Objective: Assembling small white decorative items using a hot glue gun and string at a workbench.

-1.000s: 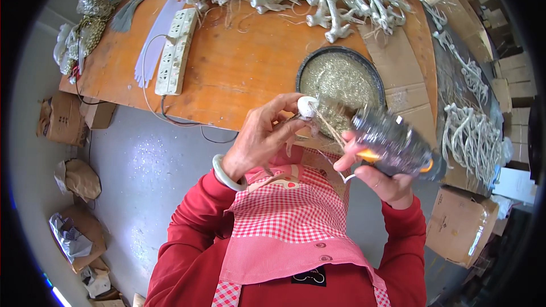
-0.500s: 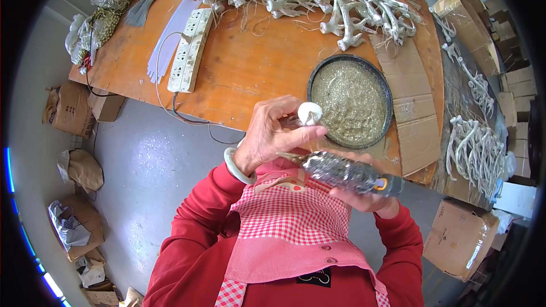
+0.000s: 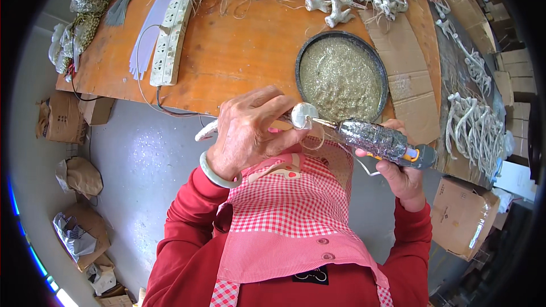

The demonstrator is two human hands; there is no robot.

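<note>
Orange workbench behind; left hand pinches white ornament, right hand grips glitter-caked glue gun. Keep nozzle steady on the joint, fingers clear.

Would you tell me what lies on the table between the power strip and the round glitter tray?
In the head view, only bare orange tabletop lies between the white power strip and the round glitter tray.
</note>
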